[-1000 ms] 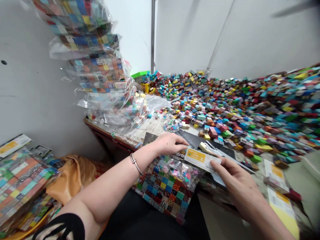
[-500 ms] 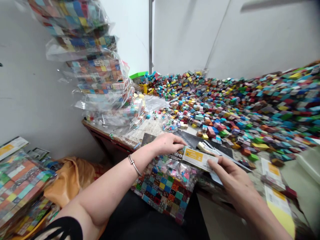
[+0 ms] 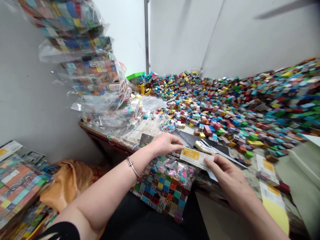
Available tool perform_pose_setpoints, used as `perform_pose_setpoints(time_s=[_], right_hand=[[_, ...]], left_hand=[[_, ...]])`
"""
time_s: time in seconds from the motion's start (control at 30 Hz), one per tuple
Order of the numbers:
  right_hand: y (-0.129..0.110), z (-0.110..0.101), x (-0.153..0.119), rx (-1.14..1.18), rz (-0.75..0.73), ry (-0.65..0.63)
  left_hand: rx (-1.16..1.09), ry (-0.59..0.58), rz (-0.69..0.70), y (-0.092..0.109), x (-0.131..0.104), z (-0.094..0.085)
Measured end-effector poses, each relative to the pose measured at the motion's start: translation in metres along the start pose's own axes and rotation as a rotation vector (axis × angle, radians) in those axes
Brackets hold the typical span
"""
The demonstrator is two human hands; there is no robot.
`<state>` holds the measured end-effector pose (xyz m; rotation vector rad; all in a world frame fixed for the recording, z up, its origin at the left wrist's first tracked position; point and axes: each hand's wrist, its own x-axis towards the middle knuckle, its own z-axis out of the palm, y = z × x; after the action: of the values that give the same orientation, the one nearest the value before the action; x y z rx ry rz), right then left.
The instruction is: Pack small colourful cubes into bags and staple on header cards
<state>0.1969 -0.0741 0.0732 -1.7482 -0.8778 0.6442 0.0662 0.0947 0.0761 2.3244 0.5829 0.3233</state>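
A clear bag of colourful patterned cubes [image 3: 162, 190] hangs over the table's front edge, against my lap. Along its top runs a dark printed card [image 3: 175, 155] with light lettering. A white-and-yellow label card [image 3: 193, 156] lies across the dark card's right part. My left hand [image 3: 165, 143] is closed, its fingertips pinching at the label card's left end. My right hand [image 3: 225, 168] grips the right end of that label card between thumb and fingers. Just behind it, scissors [image 3: 207, 148] with pale handles rest on a black sheet [image 3: 185, 136].
Loose coloured cubes [image 3: 225, 106] heap over the table's back and right. Wrapped cube packs [image 3: 95, 73] stand stacked at the left. More label cards [image 3: 266, 166] lie right of my right hand. An orange bag [image 3: 65, 183] and cube packs [image 3: 20, 190] sit lower left.
The whole view has shifted slightly, so most things sit a little further left. Both hands keep their hold on the label card, with hardly any movement between them.
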Motion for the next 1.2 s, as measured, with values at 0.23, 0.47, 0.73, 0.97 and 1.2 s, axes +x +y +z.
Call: perform_pose_setpoints(time_s=[0.23,0.47,0.73,0.97,1.2], right_hand=[[0.01,0.0,0.003,-0.061,-0.027,0.016],[0.032,-0.004,0.014,-0.259,-0.18,0.113],[0.032,-0.007,0.019,-0.357,-0.218,0.199],[0.028,-0.008,0.022,-0.302,-0.107,0.205],[0.029,-0.014,0.019,-0.051,0.06,-0.021]], left_hand=[[-0.067,-0.009,-0.028,-0.001,0.002,0.001],[-0.106,-0.025,-0.035,-0.004,0.003,0.004],[-0.135,-0.039,-0.014,-0.004,0.003,0.002],[-0.197,-0.068,0.013,-0.001,0.0,0.001],[-0.153,-0.075,0.061,-0.004,-0.001,0.001]])
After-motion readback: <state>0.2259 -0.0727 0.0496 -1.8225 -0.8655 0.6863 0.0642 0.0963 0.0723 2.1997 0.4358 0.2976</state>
